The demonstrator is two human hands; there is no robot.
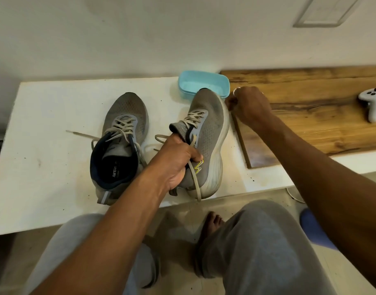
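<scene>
While it is tipped onto its side, the grey running shoe (pixel 206 133) appears to rest its heel at the near edge of the white table (pixel 44 124), toe pointing away toward a pale blue plastic tub (pixel 204 84). Its long axis runs away from the person, leaning slightly right, and its pale sole (pixel 222 128) faces right. The left hand (pixel 176 158) clamps the shoe at the collar, fingers curled into the opening with a lace caught beneath them. The right hand (pixel 250 105) sits just beside the sole near the toe, fingers curled; whether it pinches anything cannot be told. Being nearer the forefoot, that hand would likely work along the sole from toe toward heel. The matching shoe (pixel 123 133) stands upright to the left. A wooden board (pixel 300 116) and a white game controller (pixel 372 103) lie to the right.
</scene>
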